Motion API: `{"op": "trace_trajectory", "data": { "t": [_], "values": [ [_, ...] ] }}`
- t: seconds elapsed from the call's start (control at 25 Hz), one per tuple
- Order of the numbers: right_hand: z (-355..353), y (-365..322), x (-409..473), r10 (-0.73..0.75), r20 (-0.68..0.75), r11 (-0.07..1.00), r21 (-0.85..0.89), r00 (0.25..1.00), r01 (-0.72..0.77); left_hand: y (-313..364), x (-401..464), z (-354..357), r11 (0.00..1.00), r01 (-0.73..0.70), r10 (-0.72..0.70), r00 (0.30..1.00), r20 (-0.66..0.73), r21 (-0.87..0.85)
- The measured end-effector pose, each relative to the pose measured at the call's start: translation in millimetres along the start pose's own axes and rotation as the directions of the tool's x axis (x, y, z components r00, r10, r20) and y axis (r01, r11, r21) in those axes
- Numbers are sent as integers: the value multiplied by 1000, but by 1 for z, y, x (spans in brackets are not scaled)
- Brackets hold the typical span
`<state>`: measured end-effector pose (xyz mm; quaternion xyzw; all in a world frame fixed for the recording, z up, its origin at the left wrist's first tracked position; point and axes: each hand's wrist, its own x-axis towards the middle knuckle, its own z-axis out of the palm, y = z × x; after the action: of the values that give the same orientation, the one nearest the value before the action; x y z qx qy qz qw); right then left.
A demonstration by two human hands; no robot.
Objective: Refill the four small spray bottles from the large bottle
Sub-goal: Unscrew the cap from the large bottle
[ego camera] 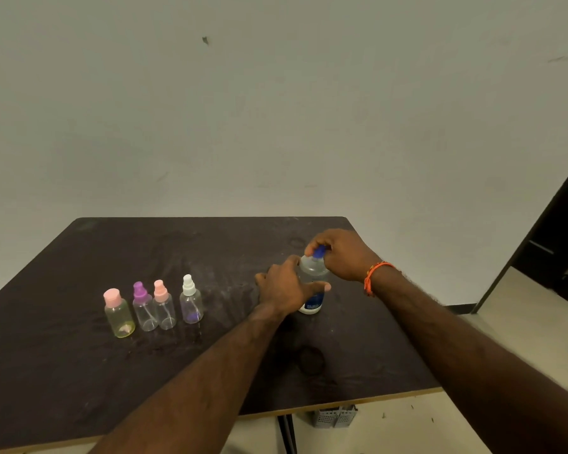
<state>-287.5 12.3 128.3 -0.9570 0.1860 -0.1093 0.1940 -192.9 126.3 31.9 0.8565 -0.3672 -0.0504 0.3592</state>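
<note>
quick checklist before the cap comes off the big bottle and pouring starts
1. Large bottle upright on the table: ok.
2. Left hand steadying the bottle body: ok, fingers wrapped round it.
3. Right hand grip on the blue cap: ok, fingers curled over it.
4. Four small spray bottles upright in a row, apart from the large one: ok.
5. Small bottles opened for filling: not ok, all four tops are on.
6. Liquid level in the large bottle: cannot tell, the hand and label hide most of it.
</note>
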Motion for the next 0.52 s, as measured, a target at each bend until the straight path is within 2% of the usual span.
{"op": "trace_trajectory", "data": {
  "t": [0.08,0.28,0.44,0.52],
  "values": [
    [1,-3,-3,-32,30,999,-14,999,32,0,0,0,1000,-6,6,1000,9,3],
    [7,-4,3,13,-52,994,-107,999,-18,1,0,0,1000,0,0,1000,7,14],
    [2,-11,3,-26,111,993,-115,994,39,1,-1,-1,1000,7,-7,1000,5,5],
    [-1,-9,3,2,117,990,-140,993,14,1,-1,-1,1000,13,-13,1000,12,6]
  ]
}}
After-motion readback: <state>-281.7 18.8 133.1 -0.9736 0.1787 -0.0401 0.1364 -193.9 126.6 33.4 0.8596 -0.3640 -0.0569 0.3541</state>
